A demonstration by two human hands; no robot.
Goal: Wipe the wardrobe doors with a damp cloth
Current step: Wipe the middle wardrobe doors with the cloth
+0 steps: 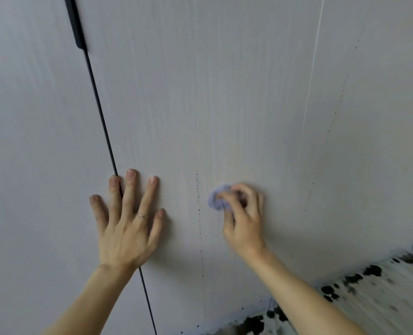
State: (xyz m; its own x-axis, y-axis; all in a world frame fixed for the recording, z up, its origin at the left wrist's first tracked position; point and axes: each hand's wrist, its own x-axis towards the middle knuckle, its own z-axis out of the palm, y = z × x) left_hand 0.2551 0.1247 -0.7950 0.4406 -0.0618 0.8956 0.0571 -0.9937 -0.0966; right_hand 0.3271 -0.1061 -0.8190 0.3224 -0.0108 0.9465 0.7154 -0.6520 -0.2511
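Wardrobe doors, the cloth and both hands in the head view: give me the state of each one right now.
wardrobe doors: closed, a thin dark gap between them, the right one streaky with a line of dark specks.
cloth: bunched up, pressed against the right door.
right hand: fingers curled round the cloth.
left hand: flat on the doors, fingers spread across the gap.
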